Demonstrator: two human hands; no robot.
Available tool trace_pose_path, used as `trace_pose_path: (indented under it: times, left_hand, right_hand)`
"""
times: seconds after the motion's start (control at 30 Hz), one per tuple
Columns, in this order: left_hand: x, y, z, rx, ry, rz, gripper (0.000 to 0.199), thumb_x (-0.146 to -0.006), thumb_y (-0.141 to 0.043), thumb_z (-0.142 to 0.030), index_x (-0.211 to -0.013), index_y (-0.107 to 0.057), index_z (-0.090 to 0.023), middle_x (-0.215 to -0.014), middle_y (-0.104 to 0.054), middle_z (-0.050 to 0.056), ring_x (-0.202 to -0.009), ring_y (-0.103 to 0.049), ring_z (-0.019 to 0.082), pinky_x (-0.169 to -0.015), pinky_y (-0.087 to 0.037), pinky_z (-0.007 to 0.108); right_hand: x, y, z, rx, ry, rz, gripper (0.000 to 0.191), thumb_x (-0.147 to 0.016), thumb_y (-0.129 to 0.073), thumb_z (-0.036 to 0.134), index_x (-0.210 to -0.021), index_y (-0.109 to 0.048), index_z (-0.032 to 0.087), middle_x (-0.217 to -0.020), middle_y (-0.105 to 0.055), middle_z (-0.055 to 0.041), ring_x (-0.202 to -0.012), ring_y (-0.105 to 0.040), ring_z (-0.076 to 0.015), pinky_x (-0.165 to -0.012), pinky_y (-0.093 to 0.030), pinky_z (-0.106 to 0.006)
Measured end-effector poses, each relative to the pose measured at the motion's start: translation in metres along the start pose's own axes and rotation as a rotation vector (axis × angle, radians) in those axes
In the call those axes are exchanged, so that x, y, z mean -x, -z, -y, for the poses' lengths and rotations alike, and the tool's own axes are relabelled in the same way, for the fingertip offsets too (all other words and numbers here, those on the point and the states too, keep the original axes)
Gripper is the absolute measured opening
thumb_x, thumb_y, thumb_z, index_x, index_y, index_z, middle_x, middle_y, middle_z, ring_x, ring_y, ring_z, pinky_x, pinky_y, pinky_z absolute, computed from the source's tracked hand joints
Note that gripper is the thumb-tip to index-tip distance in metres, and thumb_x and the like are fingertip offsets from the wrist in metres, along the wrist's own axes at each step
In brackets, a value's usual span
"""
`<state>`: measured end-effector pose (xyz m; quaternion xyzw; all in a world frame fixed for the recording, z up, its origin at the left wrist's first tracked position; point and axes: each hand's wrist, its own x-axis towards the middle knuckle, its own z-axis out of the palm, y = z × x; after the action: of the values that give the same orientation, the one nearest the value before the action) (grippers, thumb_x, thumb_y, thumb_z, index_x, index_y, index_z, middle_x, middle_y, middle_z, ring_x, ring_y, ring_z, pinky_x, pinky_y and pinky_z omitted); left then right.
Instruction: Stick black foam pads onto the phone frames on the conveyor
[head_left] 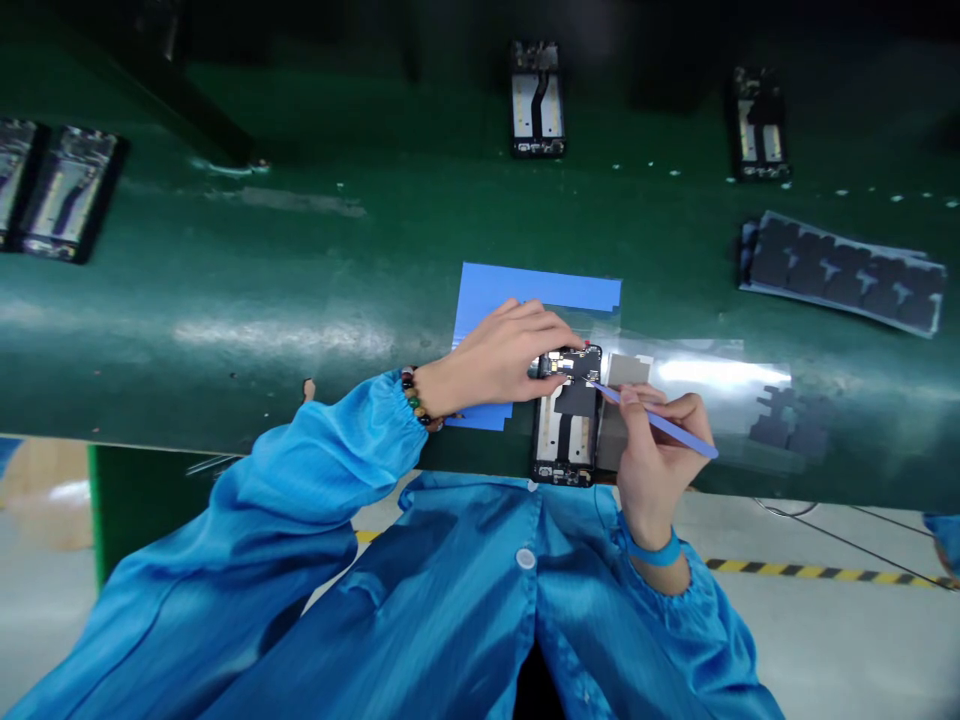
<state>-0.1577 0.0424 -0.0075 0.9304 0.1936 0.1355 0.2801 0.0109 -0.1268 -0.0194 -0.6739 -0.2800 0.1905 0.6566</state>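
An opened phone (pixel 566 440) lies near the table's front edge, its circuit board and pale inner plate bare. A black film sheet (pixel 576 398) covers part of its upper half. My left hand (pixel 510 350) is closed on the phone's upper left, fingertips at the top edge and thumb over the left side. Slim purple tweezers (pixel 667 428) are pinched in my right hand (pixel 660 455), their fine tip touching or just above the board beside the black film. Under my left hand lies a blue sheet (pixel 480 290), with clear film over part of it.
Right of the phone lie a grey sheet (pixel 630 370) and a clear sheet with black die-cut pieces (pixel 787 420). Stacked black die-cut sheets (pixel 840 270) lie farther right. Other opened phones (pixel 537 100) stand at the back and left (pixel 71 195). A dark post (pixel 217 130) rises at back left.
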Motion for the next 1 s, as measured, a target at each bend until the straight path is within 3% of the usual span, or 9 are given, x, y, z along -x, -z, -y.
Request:
trace_pose_path:
  times: [0.23, 0.4, 0.5, 0.57, 0.7, 0.77, 0.87, 0.93, 1.0]
  left_hand:
    - [0.002, 0.001, -0.003, -0.167, -0.124, 0.046, 0.031, -0.113, -0.064, -0.031, -0.141, -0.077, -0.030, -0.142, -0.070, 0.011, -0.122, -0.062, 0.029, -0.096, -0.046, 0.043]
    - [0.007, 0.003, -0.013, -0.249, -0.093, 0.091, 0.044, -0.113, -0.062, -0.027, -0.155, -0.070, -0.034, -0.152, -0.066, 0.013, -0.130, -0.064, 0.033, -0.105, -0.052, 0.049]
    - [0.029, -0.005, -0.035, -0.205, -0.193, 0.149, 0.062, -0.110, -0.068, -0.055, -0.164, -0.060, -0.025, -0.170, -0.057, 0.017, -0.148, -0.060, 0.038, -0.126, -0.048, 0.060]
    - [0.050, -0.018, -0.053, -0.182, -0.271, 0.191, 0.083, -0.102, -0.073, -0.073, -0.164, -0.058, -0.019, -0.175, -0.053, 0.018, -0.156, -0.057, 0.037, -0.135, -0.043, 0.058]
    - [0.081, -0.035, -0.076, -0.297, -0.342, 0.007, 0.033, -0.106, -0.079, -0.028, -0.137, -0.075, -0.021, -0.157, -0.073, 0.008, -0.140, -0.071, 0.022, -0.129, -0.052, 0.041]
    - [0.083, -0.024, -0.079, -0.266, -0.422, -0.121, 0.019, -0.108, -0.073, -0.021, -0.127, -0.079, -0.021, -0.141, -0.082, 0.003, -0.128, -0.075, 0.017, -0.123, -0.055, 0.036]
    - [0.068, 0.016, -0.071, -0.264, -0.455, -0.241, 0.023, -0.109, -0.073, -0.023, -0.132, -0.079, -0.025, -0.117, -0.086, -0.004, -0.105, -0.076, 0.014, -0.097, -0.060, 0.033]
    - [0.045, 0.047, -0.050, -0.334, -0.350, -0.360, 0.030, -0.108, -0.075, -0.019, -0.134, -0.078, -0.033, -0.098, -0.080, -0.006, -0.085, -0.070, 0.013, -0.079, -0.055, 0.034]
    - [0.016, 0.073, -0.010, -0.369, -0.212, -0.494, 0.036, -0.107, -0.072, -0.013, -0.130, -0.080, -0.039, -0.098, -0.073, -0.004, -0.087, -0.068, 0.015, -0.078, -0.052, 0.034]
  right_hand:
    - [0.002, 0.003, 0.001, 0.065, 0.019, 0.027, 0.036, -0.094, -0.088, 0.029, -0.079, -0.055, 0.025, -0.079, -0.067, 0.0035, -0.097, -0.082, -0.0225, -0.105, -0.066, -0.048]
    - [-0.027, 0.027, 0.000, 0.041, 0.143, -0.136, 0.035, -0.090, -0.093, 0.032, -0.084, -0.059, 0.025, -0.082, -0.072, 0.0032, -0.095, -0.083, -0.0227, -0.120, -0.061, -0.057]
    - [-0.049, 0.043, -0.008, 0.075, 0.136, -0.158, 0.040, -0.086, -0.096, 0.038, -0.083, -0.058, 0.025, -0.082, -0.073, 0.0017, -0.092, -0.082, -0.0232, -0.111, -0.066, -0.055]
    - [-0.057, 0.050, -0.014, 0.096, 0.126, -0.198, 0.039, -0.084, -0.096, 0.039, -0.083, -0.060, 0.024, -0.084, -0.075, 0.0008, -0.091, -0.081, -0.0224, -0.111, -0.066, -0.053]
    - [-0.058, 0.051, -0.021, 0.061, 0.122, -0.253, 0.038, -0.084, -0.095, 0.039, -0.083, -0.061, 0.024, -0.086, -0.077, -0.0004, -0.090, -0.082, -0.0221, -0.107, -0.068, -0.051]
    - [-0.056, 0.050, -0.021, 0.024, 0.109, -0.288, 0.040, -0.084, -0.095, 0.041, -0.083, -0.058, 0.024, -0.085, -0.077, 0.0004, -0.089, -0.082, -0.0222, -0.103, -0.070, -0.051]
    - [-0.055, 0.050, -0.022, -0.033, 0.093, -0.339, 0.042, -0.085, -0.095, 0.043, -0.084, -0.056, 0.025, -0.086, -0.076, 0.0014, -0.091, -0.082, -0.0218, -0.101, -0.071, -0.050]
    - [-0.055, 0.050, -0.023, -0.057, 0.094, -0.336, 0.041, -0.085, -0.095, 0.042, -0.085, -0.058, 0.024, -0.087, -0.077, 0.0008, -0.091, -0.082, -0.0216, -0.099, -0.071, -0.049]
    - [-0.056, 0.050, -0.023, -0.061, 0.102, -0.312, 0.039, -0.086, -0.095, 0.041, -0.085, -0.060, 0.023, -0.087, -0.077, -0.0002, -0.092, -0.082, -0.0215, -0.098, -0.071, -0.047]
